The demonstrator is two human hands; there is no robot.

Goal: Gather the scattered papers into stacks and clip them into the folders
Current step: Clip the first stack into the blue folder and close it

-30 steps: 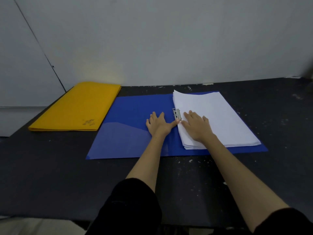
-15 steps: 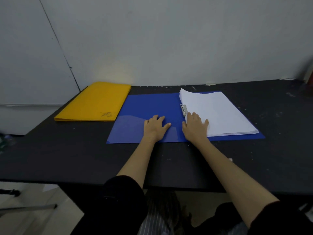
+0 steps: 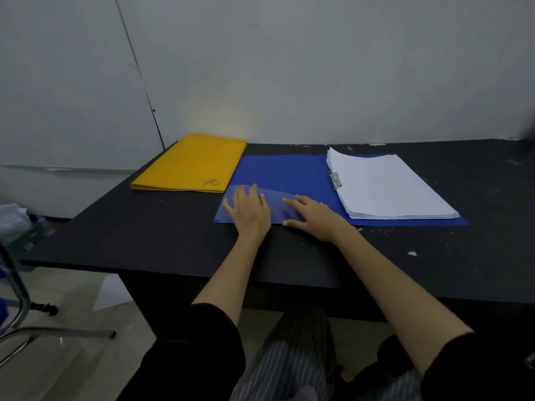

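Observation:
An open blue folder (image 3: 283, 172) lies flat on the black table (image 3: 144, 235). A stack of white papers (image 3: 385, 186) sits on its right half, held at the left edge by a metal clip (image 3: 335, 179). My left hand (image 3: 249, 212) lies flat, fingers spread, on the folder's left flap near its front edge. My right hand (image 3: 314, 217) rests beside it on the same flap, fingers pointing left. A closed yellow folder (image 3: 191, 163) lies to the left of the blue one.
The table's front edge runs close to my body. A metal chair frame (image 3: 17, 308) stands at the left on the floor. A white sheet (image 3: 111, 292) lies on the floor under the table. Clutter (image 3: 14, 224) sits at the far left.
Both hands moved left and toward me, off the clip and paper stack, onto the front of the folder's left flap. The camera pulled back and shows more of the floor.

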